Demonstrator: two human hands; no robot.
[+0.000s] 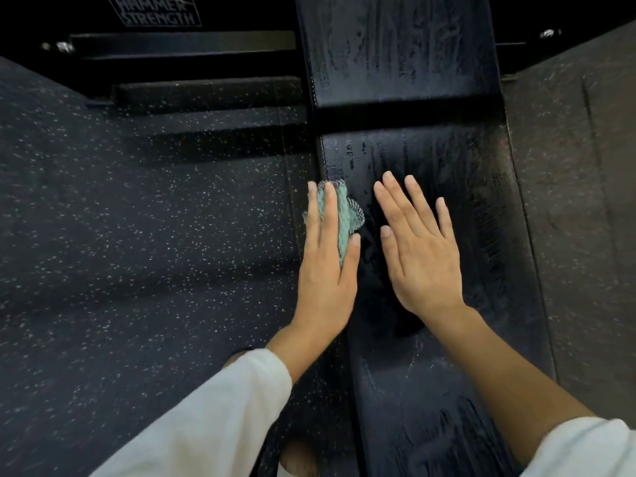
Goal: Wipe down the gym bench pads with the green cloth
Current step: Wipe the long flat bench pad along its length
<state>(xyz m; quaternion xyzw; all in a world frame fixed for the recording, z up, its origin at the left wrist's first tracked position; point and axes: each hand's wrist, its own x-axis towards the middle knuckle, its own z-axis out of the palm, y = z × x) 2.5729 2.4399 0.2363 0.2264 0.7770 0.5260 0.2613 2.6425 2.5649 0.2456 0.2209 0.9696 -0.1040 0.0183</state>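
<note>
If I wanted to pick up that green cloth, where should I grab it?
Probably pinch the bunched flap of the green cloth that pokes out beside the left hand, coming from the right, over the bench pad. The rest is pressed flat under that hand's straight fingers at the pad's left edge, so only the flap is free. The open right hand lies closest.

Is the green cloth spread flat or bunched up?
Bunched: the green cloth sits crumpled under the flat left hand, at the left edge of the bench pad.

One green cloth (346, 218), two hands (left hand (327, 270), right hand (420, 259)) and two bench pads (near pad (447, 373), far pad (395, 46))
</note>
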